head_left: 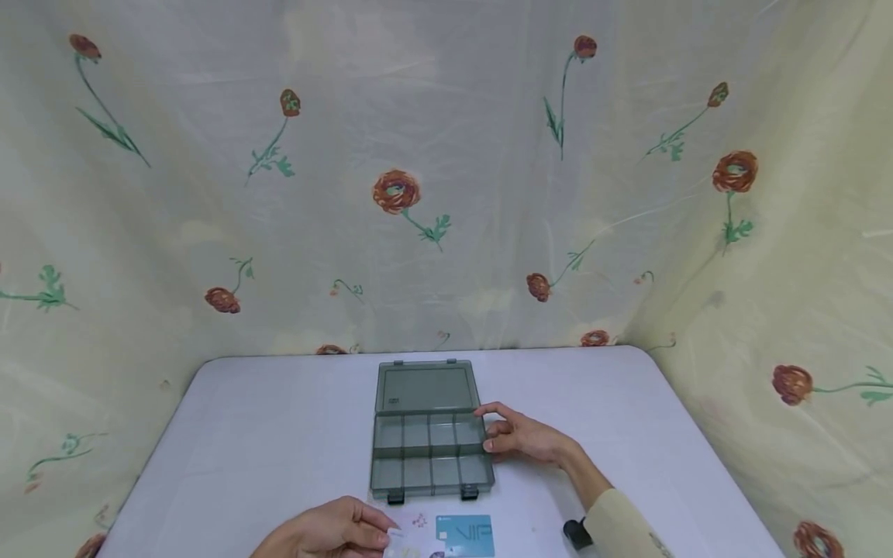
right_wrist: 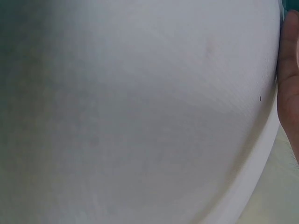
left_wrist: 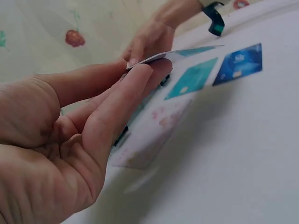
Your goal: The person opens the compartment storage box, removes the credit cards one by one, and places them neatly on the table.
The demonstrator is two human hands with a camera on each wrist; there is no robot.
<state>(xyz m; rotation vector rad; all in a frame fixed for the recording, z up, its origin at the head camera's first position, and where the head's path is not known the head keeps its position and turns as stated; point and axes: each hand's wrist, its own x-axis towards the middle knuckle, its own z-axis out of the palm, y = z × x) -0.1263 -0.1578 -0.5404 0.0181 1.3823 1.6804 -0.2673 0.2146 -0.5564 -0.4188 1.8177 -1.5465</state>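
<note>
My left hand (head_left: 342, 527) pinches a thin card (left_wrist: 182, 52) between thumb and fingers, raised above the table at the front. Under it on the table lies a pale card with pink flowers (left_wrist: 161, 123). Beside that are a teal card marked VIP (head_left: 466, 535) and a dark blue card (left_wrist: 240, 64). A grey-green clear plastic compartment box (head_left: 432, 449) stands behind the cards, its lid (head_left: 425, 387) laid back. My right hand (head_left: 526, 438) touches the box's right side with index finger and thumb spread apart. In the right wrist view only part of that hand shows.
The white-covered table (head_left: 279, 434) has rounded back corners. A flower-printed curtain (head_left: 474, 155) hangs behind it and along both sides. A black strap-like object (head_left: 577, 535) shows by the right sleeve (head_left: 621, 523).
</note>
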